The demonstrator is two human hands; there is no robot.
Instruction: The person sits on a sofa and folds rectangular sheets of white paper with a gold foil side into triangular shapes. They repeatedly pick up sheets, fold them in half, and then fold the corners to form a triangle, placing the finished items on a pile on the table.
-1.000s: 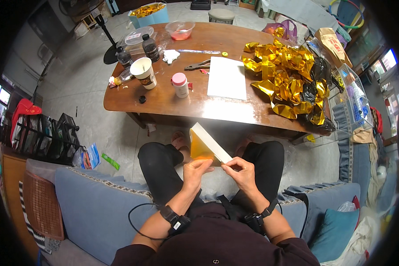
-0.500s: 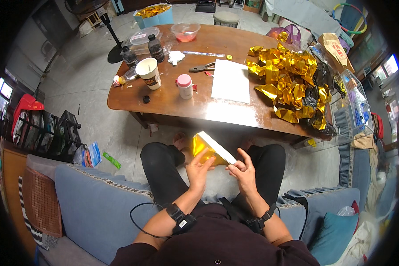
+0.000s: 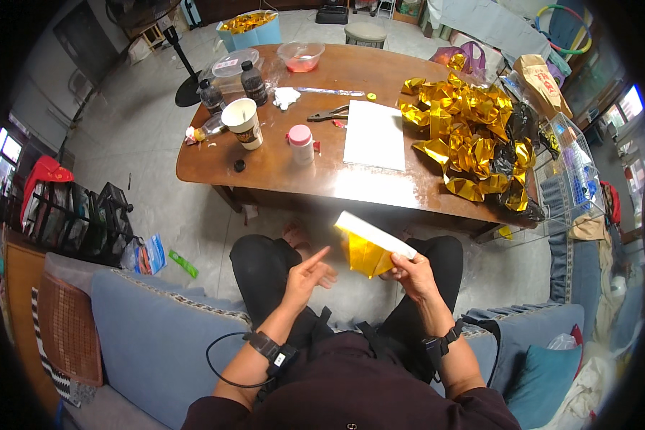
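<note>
Between my knees, in front of the table edge, my right hand (image 3: 413,275) pinches the right end of a folded sheet of gold foil paper (image 3: 368,255). A white strip runs along the sheet's upper edge, and the gold part hangs below it, creased to a point. To the left of the sheet, my left hand (image 3: 308,278) is apart from it, fingers stretched out with nothing in them. On the table beyond lie a white stack of paper (image 3: 374,136) and, to its right, a heap of folded gold foil pieces (image 3: 466,129) with black plastic among them.
On the wooden table (image 3: 279,183) stand a paper cup (image 3: 242,123), a pink-lidded white bottle (image 3: 301,145), dark bottles (image 3: 253,83), pliers (image 3: 328,114) and a clear bowl (image 3: 301,56). A wire basket (image 3: 570,161) sits at the right. Beyond the table is a blue container (image 3: 249,32) of gold pieces.
My left hand has let go of the gold sheet and moved away to the left. The right hand has shifted right with the sheet, whose gold part now hangs down.
</note>
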